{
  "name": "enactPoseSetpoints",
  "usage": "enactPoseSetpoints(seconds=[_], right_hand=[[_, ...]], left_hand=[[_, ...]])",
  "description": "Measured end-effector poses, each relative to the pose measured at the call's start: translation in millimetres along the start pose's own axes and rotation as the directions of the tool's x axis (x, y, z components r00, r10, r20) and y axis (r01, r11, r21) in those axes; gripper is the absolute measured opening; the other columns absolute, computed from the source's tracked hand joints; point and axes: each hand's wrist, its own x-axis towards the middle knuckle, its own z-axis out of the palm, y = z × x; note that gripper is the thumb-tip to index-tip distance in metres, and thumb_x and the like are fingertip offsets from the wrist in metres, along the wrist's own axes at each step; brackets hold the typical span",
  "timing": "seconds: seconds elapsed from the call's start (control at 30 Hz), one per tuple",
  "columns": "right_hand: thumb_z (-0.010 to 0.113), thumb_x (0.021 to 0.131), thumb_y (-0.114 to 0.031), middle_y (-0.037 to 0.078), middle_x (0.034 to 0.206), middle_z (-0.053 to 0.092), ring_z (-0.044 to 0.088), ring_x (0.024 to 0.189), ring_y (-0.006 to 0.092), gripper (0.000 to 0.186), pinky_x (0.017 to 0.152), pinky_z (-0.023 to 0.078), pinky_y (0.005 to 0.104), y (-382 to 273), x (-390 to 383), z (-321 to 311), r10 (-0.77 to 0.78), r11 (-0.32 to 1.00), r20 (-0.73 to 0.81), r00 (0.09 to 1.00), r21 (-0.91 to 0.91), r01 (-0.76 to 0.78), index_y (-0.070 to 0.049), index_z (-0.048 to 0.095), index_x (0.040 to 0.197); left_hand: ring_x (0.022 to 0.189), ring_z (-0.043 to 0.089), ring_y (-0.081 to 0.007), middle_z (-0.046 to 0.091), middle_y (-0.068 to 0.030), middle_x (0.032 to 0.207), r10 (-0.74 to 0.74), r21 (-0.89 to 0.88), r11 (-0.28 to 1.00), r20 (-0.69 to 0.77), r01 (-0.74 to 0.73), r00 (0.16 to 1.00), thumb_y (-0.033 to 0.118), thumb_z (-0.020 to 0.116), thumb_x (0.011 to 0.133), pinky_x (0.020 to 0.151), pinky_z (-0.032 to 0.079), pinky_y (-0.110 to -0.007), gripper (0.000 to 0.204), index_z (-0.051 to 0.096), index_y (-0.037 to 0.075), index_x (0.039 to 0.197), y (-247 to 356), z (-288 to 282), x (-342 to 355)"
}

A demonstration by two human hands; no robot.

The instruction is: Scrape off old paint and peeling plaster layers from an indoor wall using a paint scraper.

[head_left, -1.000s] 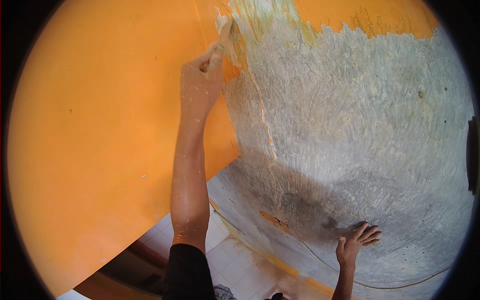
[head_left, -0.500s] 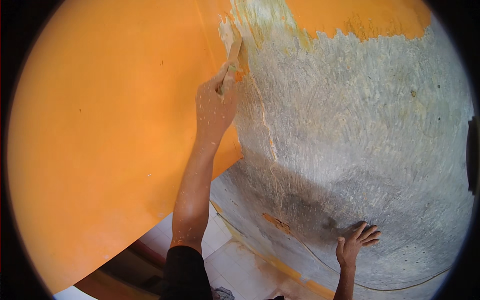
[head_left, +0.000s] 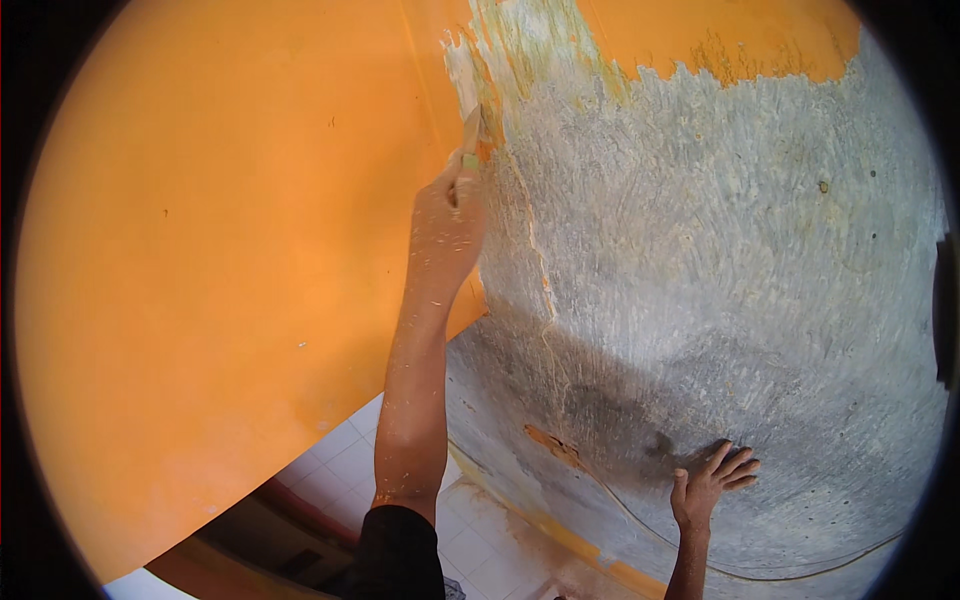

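My left hand [head_left: 443, 220] is raised high in the middle, closed round a narrow scraper [head_left: 471, 130] with a small green patch. The blade is at the ragged border between orange paint [head_left: 200, 250] and the rough grey, stripped wall [head_left: 750, 230], where pale green and whitish streaks show. Small flakes speckle my left hand and forearm. My right hand [head_left: 708, 488] rests open on the grey surface at the lower right, fingers spread.
An orange painted edge slants down to the lower left, over pale floor tiles [head_left: 340, 460] and a dark brown object [head_left: 250, 540]. A thin cord [head_left: 760, 574] runs along the lower wall. More orange paint [head_left: 700, 30] remains along the top right.
My left hand and scraper have moved downward and to the right along the paint border. My right hand has stayed almost in place.
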Motion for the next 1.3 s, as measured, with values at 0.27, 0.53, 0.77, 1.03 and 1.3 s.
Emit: enactPoseSetpoints(seconds=[0.27,0.53,0.77,1.03,1.3], right_hand=[[0.025,0.091,-0.069,0.028,0.151,-0.02,-0.026,0.135,0.0498,0.093,0.1,-0.019,0.0672,-3,-2,1,-0.002,0.998,0.013,1.0,0.055,0.001,-0.004,-0.003,0.15],[0.025,0.091,-0.069,0.029,0.15,-0.022,-0.028,0.134,0.0511,0.094,0.099,-0.018,0.0694,-3,2,2,0.002,0.999,0.011,1.0,0.049,-0.003,-0.002,-0.005,0.149],[0.025,0.09,-0.071,0.03,0.149,-0.023,-0.029,0.132,0.053,0.095,0.097,-0.019,0.0711,1,-1,0,0.024,0.996,0.069,0.997,0.088,-0.03,-0.003,-0.006,0.149],[0.025,0.09,-0.07,0.029,0.149,-0.024,-0.028,0.133,0.053,0.095,0.097,-0.018,0.0713,-6,-1,1,-0.001,0.998,0.03,1.0,0.059,-0.001,-0.003,-0.007,0.149],[0.026,0.09,-0.069,0.028,0.149,-0.025,-0.029,0.132,0.0526,0.094,0.097,-0.019,0.071,-10,5,0,0.003,0.995,0.017,1.0,0.103,-0.005,-0.004,-0.009,0.149]], left_hand=[[0.052,0.033,-0.0063,0.036,0.0045,0.056,0.019,0.164,0.986,-0.082,-0.005,0.996,0.033,0.051,0.093,0.046,0.029,-0.028,0.043,0.064,0.0,0.118,-6,-43,70],[0.049,0.031,-0.0046,0.035,0.0055,0.056,-0.029,0.014,0.999,0.005,0.028,1.0,0.03,0.054,0.094,0.044,0.026,-0.025,0.04,0.063,0.002,0.121,-38,-26,19],[0.053,0.038,-0.0056,0.042,0.002,0.059,-0.056,0.078,0.995,-0.016,0.057,0.998,0.029,0.051,0.095,0.049,0.033,-0.026,0.041,0.06,0.0,0.123,-30,-33,31],[0.07,0.056,-0.0121,0.065,-0.0099,0.076,0.115,0.053,0.993,-0.128,-0.109,0.985,0.028,0.051,0.094,0.068,0.047,-0.031,0.042,0.061,-0.003,0.121,-47,-28,51],[0.098,0.064,-0.0224,0.067,-0.0252,0.102,-0.058,0.139,0.989,0.009,0.056,0.998,0.025,0.05,0.093,0.087,0.047,-0.032,0.041,0.06,-0.005,0.12,-24,-36,45]])
